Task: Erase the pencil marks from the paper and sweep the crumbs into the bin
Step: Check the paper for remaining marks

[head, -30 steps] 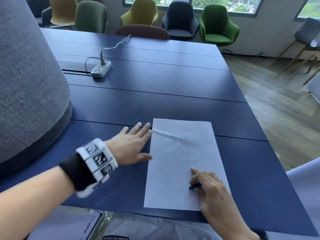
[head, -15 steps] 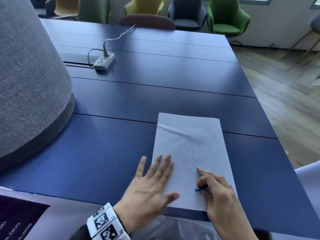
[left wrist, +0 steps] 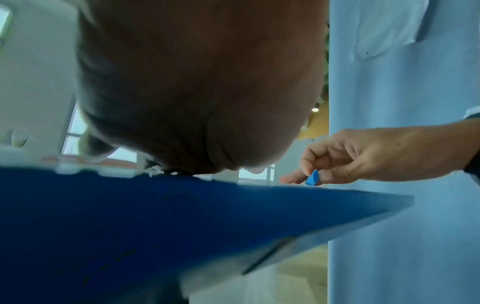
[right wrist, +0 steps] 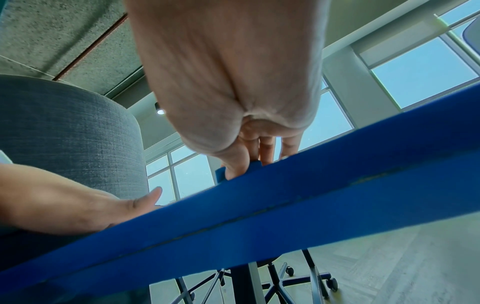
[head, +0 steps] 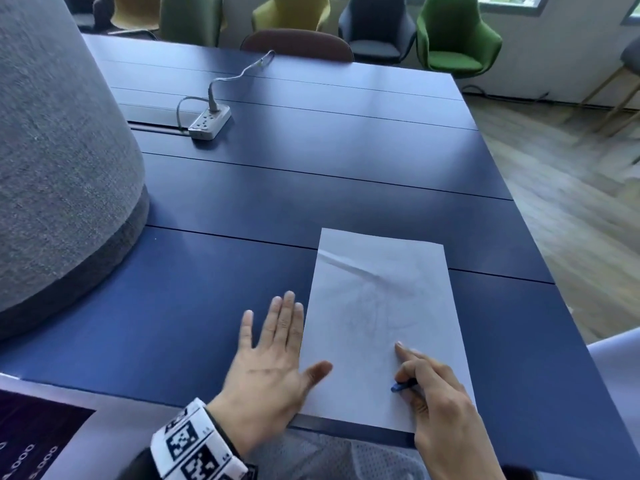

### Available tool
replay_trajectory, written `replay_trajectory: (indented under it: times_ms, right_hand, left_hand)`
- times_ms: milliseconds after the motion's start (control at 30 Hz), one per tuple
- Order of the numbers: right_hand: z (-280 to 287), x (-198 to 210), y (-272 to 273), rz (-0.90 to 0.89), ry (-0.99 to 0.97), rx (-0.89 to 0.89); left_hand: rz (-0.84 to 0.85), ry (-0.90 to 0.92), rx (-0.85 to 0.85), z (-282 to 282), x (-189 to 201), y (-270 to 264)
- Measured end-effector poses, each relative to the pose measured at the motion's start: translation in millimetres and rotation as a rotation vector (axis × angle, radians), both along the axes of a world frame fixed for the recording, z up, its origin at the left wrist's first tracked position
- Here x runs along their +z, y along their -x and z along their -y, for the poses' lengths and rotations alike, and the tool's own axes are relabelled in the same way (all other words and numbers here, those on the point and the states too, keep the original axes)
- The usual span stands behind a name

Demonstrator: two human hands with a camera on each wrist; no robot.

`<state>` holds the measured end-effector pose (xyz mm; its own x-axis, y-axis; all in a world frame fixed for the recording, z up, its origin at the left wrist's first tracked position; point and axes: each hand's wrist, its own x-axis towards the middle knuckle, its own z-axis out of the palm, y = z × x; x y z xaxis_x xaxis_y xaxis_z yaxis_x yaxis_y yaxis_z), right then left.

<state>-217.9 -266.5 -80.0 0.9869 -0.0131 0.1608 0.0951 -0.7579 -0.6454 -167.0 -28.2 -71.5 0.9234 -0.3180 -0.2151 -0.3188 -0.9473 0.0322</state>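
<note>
Blue matte table [head: 242, 209] is carrying everything, w/ your right hand [head: 440, 403] nearest you, fingers curled and pinching a small blue eraser [head: 401, 386] on the near part of the paper [head: 381, 306], index finger stretched out. You're laying your left hand [head: 273, 358] flat, fingers straight, holding nothing, beside the sheet's left edge w/ the thumb on it; keep pressing there and rub short light strokes, since the thin sheet is already creasing near its far corner. Faint pencil marks [head: 367, 317] are sitting mid-sheet just beyond the eraser; I can't see a bin, only a grey fabric-covered rounded form [head: 59, 150] farther left.
</note>
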Motion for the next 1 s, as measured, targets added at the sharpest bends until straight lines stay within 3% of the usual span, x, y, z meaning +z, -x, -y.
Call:
replay_trajectory:
  times_ms: [100, 267, 467, 567, 700, 767, 900, 1000]
  right_hand:
    - [0.2, -2.7, 0.0, 0.034, 0.012, -0.011]
    - [-1.9, -2.1, -1.4, 0.037, 0.022, -0.023]
    - [0.9, -4.5, -4.4, 0.057, 0.007, -0.024]
    - [0.4, -3.9, -4.1, 0.049, -0.004, -0.025]
    - [0.2, -4.7, -2.5, 0.018, -0.017, -0.029]
    - [0.7, -6.3, -2.3, 0.020, -0.017, -0.025]
    - [0.3, -3.2, -2.4, 0.007, -0.018, -0.027]
    - [-0.7, 0.3, -2.2, 0.010, -0.019, -0.014]
  left_hand:
    - [-0.082, -0.011, 0.020, -0.7, 17.2, -7.1]
    - [-0.183, -0.107, -0.146, 26.5, 53.3, -48.0]
    - [-0.233, -0.152, -0.496, 59.2, 32.7, -69.8]
    - [-0.276, -0.116, -0.442, 51.5, 28.0, -73.0]
    - [-0.313, -0.170, -0.107, 29.4, 35.2, -90.9]
    - [-0.298, -0.148, -0.040, 30.6, 36.6, -96.3]
    - [-0.273, -0.062, -0.267, 58.5, 37.2, -90.7]
    - [-0.320, -0.115, -0.305, 61.7, 35.6, -94.9]
